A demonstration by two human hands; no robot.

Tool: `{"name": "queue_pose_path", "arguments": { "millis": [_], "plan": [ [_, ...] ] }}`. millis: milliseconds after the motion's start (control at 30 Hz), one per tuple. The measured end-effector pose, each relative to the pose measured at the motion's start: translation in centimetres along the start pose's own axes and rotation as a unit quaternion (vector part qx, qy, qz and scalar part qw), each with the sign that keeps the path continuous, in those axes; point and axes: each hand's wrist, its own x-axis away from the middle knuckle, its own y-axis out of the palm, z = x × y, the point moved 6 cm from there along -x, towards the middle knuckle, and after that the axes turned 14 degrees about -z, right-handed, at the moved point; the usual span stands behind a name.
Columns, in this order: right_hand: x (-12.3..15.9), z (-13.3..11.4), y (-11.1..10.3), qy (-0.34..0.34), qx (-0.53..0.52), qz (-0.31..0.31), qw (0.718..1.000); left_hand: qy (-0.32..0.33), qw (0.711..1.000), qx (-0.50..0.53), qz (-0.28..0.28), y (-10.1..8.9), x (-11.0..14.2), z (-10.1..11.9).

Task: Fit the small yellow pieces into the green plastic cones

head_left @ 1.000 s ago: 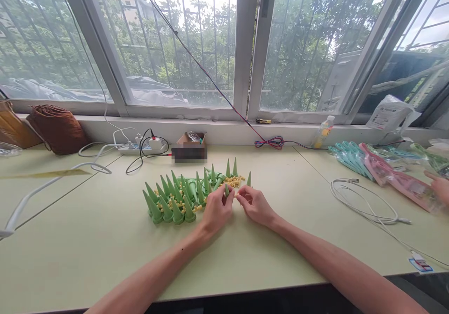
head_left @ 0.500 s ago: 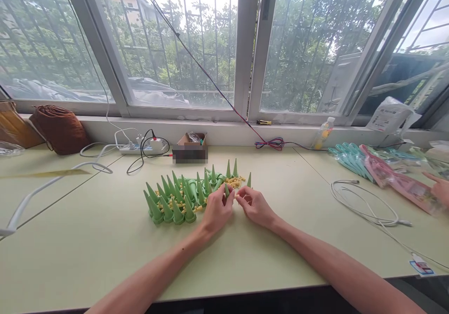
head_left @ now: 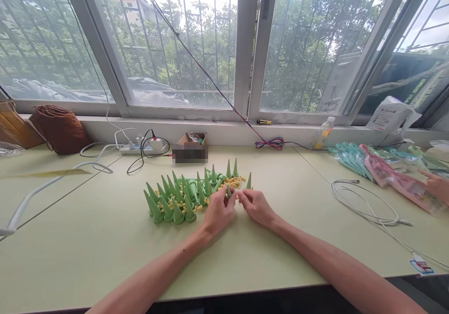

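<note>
My left hand (head_left: 220,209) is closed around a green cone-shaped spike (head_left: 228,192), whose tip points up between thumb and fingers. My right hand (head_left: 258,206) pinches right beside it, fingertips nearly meeting the left thumb; what it grips is too small and hidden to name. Just behind the right hand stands a single green spike (head_left: 249,181). Left of my hands, several upright green spikes (head_left: 178,213) are grouped on the table, with small yellow valve-like pieces (head_left: 199,208) among them. A heap of the same yellow pieces (head_left: 235,181) lies behind my hands.
At the back are a small open cardboard box (head_left: 201,139), a power strip (head_left: 129,149) with cables, and a bottle (head_left: 323,132). To the right lie a coiled white cable (head_left: 368,218) and bagged pink and teal items (head_left: 389,174). Another person's hand (head_left: 437,185) reaches in there.
Both hands have shifted very slightly to the right, still close together, the left with the green spike. The other person's hand at the right edge has moved a little.
</note>
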Motion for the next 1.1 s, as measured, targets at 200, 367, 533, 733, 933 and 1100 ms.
{"name": "queue_pose_path", "arguments": {
  "millis": [200,367,533,733,933,1100],
  "plan": [
    [0.02,-0.18,0.26,-0.022,-0.051,-0.024,0.998,-0.008,1.000,-0.007,0.015,-0.15,-0.05,-0.42],
    [0.07,0.13,0.28,-0.020,-0.047,-0.028,0.998,-0.009,1.000,-0.004,0.005,-0.04,-0.11,-0.71],
    [0.01,0.02,-0.06,-0.011,0.003,-0.015,1.000,-0.003,1.000,-0.012,-0.006,0.03,-0.09,-0.62],
    [0.01,0.05,-0.19,-0.003,0.027,-0.005,1.000,0.012,0.999,0.011,-0.031,0.39,0.05,-0.26],
    [-0.07,0.19,-0.19,0.003,0.021,0.005,1.000,0.013,0.999,0.019,-0.033,0.45,-0.02,-0.27],
    [-0.01,-0.20,-0.27,0.007,-0.017,0.001,1.000,0.017,1.000,-0.002,-0.007,0.25,-0.07,-0.33]
  ]
}}
